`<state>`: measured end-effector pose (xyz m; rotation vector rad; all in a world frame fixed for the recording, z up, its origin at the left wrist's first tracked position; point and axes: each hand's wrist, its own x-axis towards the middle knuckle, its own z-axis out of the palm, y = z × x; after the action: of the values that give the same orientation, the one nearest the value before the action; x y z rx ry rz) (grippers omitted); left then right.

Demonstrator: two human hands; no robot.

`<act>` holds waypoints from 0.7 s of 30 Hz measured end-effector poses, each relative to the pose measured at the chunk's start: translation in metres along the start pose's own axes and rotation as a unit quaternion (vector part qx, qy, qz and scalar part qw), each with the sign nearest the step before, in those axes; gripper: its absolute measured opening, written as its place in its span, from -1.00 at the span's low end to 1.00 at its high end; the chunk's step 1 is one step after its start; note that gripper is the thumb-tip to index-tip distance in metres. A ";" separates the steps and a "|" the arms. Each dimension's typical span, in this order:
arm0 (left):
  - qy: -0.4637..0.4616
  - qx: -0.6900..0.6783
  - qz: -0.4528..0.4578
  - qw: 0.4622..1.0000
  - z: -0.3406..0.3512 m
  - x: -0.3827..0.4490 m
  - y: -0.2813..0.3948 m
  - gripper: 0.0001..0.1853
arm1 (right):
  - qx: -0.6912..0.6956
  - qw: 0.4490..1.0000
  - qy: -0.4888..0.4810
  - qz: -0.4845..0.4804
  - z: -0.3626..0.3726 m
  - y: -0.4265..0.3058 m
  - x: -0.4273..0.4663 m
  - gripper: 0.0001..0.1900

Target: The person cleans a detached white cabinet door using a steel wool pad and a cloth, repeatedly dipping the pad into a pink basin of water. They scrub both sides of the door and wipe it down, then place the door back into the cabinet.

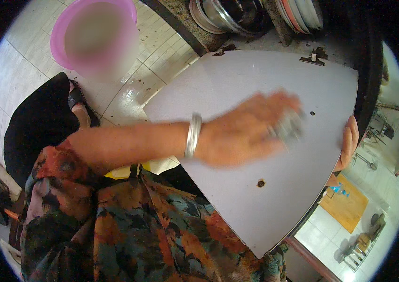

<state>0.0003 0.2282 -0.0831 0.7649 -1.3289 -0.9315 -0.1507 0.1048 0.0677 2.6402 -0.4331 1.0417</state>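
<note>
My left hand (245, 130), blurred by motion and wearing a silver-coloured bracelet (193, 135), is closed on a silvery scrubbing pad (287, 126), probably metal. It lies over a pale cabinet door (227, 81); contact with the surface is not certain. My right hand (348, 142) grips the door's right edge, its fingers over the edge and its palm hidden behind. Rusty hinge hardware (311, 61) sits along the door's upper edge. A rusty-rimmed hole (260, 183) and a small dark hole (312, 113) mark its face.
A pink basin (56, 38) stands on the wet tiled floor (129, 91) at upper left. Metal pots (220, 16) and stacked plates (300, 16) are on shelving beyond the door. At lower right are a wooden board (347, 204) and a wire rack (365, 248).
</note>
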 end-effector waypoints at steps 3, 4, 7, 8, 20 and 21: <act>0.003 0.010 0.070 0.997 0.013 -0.001 0.049 -0.15 | 0.154 0.986 0.051 0.025 0.006 0.003 -0.010 -0.18; 0.024 0.022 0.106 0.994 0.011 -0.005 0.045 -0.13 | 0.161 0.986 0.045 0.003 0.004 0.006 -0.011 -0.17; 0.032 -0.007 0.058 0.998 0.011 -0.003 -0.019 -0.23 | 0.154 0.987 0.035 -0.007 -0.005 0.019 -0.009 -0.13; 0.069 -0.089 -0.092 0.989 0.003 -0.009 -0.051 -0.27 | 0.125 0.992 -0.004 -0.021 -0.012 0.026 -0.005 -0.11; -0.018 0.016 0.071 0.997 0.016 -0.025 0.053 -0.15 | 0.131 0.991 -0.005 0.015 -0.006 0.018 -0.009 -0.36; -0.019 0.002 0.069 0.997 0.018 -0.022 0.055 -0.15 | 0.155 0.988 -0.001 -0.019 -0.004 0.017 -0.007 -0.38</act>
<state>-0.0113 0.2734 -0.0429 0.6520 -1.3991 -0.8368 -0.1645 0.0921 0.0678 2.9059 -0.2363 1.1775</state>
